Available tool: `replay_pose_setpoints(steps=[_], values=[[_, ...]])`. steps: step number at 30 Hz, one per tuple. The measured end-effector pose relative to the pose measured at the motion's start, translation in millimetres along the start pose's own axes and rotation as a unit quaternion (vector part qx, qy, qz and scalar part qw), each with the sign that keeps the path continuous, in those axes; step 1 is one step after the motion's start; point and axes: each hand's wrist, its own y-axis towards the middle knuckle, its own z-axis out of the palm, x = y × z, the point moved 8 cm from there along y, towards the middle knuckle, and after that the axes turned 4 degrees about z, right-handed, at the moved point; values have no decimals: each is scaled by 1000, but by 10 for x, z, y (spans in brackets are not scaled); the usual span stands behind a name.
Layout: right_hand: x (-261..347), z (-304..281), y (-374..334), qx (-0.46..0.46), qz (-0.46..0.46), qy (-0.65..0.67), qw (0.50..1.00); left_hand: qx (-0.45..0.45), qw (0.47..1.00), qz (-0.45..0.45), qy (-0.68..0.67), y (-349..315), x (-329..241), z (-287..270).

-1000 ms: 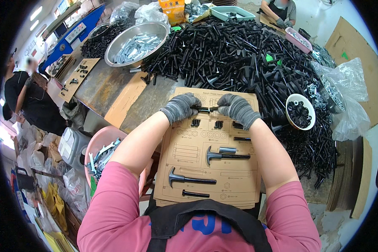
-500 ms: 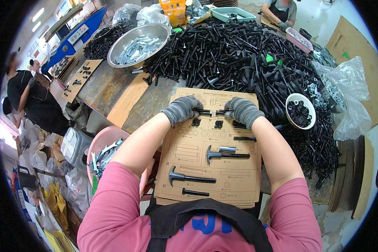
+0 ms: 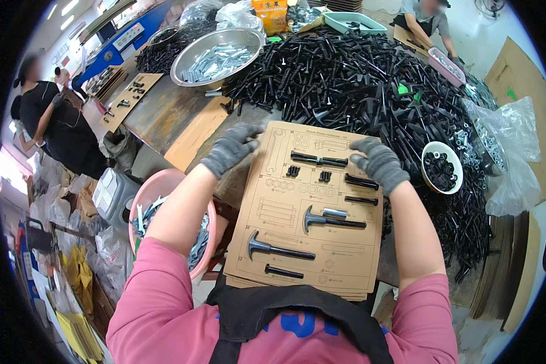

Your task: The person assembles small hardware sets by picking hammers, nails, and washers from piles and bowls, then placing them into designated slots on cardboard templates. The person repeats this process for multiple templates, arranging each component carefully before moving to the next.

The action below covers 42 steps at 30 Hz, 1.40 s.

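Observation:
A brown cardboard sheet (image 3: 352, 276) printed with part outlines lies in front of me. My left hand (image 3: 229, 150), in a grey glove, hovers off its upper left edge, fingers apart and holding nothing. Over the upper right edge is my gloved right hand (image 3: 380, 165), also empty with spread fingers. Between them long black bolts (image 3: 318, 159) lie end to end in a row. Below sit two clusters of short black screws (image 3: 293, 172), more black bolts (image 3: 361, 181) near my right hand, a silver sleeve (image 3: 335, 213), two black T-shaped pieces (image 3: 280, 248) and a single bolt (image 3: 284, 272).
A big heap of black bolts (image 3: 327, 79) covers the table beyond. Around it are a steel bowl (image 3: 258, 45) of silver sleeves, a white bowl (image 3: 457, 176) of black nuts and a pink tray (image 3: 448, 70) beside a co-worker. A pink basin (image 3: 141, 203) of wrenches stands left.
Both hands have let go of the black bolts at the sheet's top and moved apart, left hand leftward, right hand rightward. The bolts now rest on the sheet. The whole view has shifted slightly.

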Motion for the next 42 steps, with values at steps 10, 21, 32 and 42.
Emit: replay_pose_setpoints(steps=[10, 21, 32, 42], values=[[-142, -541, -857, -112, -40, 191, 974, -29, 947, -280, 153, -1859, 1329, -758], [381, -153, -886, 3, -61, 327, 943, 328, 779, -446, 295, -3265, 2160, 446], [604, 73, -846, 60, -23, 346, 936, 249, 792, -459, 316, -3647, 2954, 943], [1260, 131, -767, 15, -205, 245, 947, -97, 925, -364, -58, -2676, 1130, -510]])
